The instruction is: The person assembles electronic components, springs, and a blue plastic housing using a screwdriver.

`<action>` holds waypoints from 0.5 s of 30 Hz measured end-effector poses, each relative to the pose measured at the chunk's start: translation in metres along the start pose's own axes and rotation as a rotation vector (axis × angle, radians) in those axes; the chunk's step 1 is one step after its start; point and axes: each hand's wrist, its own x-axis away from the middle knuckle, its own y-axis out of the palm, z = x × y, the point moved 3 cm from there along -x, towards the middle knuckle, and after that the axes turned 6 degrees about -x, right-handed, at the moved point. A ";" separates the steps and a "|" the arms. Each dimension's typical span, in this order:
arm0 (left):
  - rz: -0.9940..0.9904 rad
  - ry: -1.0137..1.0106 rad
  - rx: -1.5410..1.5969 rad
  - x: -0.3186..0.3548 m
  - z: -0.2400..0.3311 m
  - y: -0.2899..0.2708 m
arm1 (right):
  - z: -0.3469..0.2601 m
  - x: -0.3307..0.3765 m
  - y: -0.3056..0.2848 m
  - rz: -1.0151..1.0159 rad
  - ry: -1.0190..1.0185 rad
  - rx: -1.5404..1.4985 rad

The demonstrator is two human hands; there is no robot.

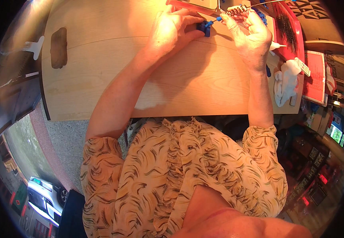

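At the table's far side, my left hand (168, 33) pinches a small blue part (206, 30) between its thumb and fingers. My right hand (255, 37) has its thumb and fingers closed on a dark coiled wire (237, 10). A blue tip (219, 18) at the coil's left end points toward the blue part, and a thin straight end runs off to the upper right. Whether the tip and the part touch is too small to tell. Behind both hands stands a shallow box with a red edge (191, 5).
The wooden table (112, 79) has a dark oblong patch (59, 47) on its left. To the right lie a red tray (297, 33) with dark bristly pieces, a white nozzle (277, 46), a crumpled white cloth (286, 81) and more blue parts (261, 17).
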 end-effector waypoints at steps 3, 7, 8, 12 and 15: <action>0.093 0.181 -0.527 0.001 0.029 -0.007 | 0.004 0.002 -0.003 0.000 0.012 0.034; -0.044 0.057 -0.322 -0.002 0.024 -0.009 | 0.003 0.001 0.002 -0.017 0.021 0.042; 0.029 0.124 -0.437 0.000 0.029 -0.010 | 0.002 0.001 0.001 -0.016 0.022 0.045; -0.013 0.032 -0.247 0.000 0.013 -0.007 | 0.002 0.001 0.004 -0.027 0.021 0.044; 0.088 0.219 -0.528 0.000 0.032 -0.010 | 0.006 0.002 -0.001 -0.028 0.040 0.070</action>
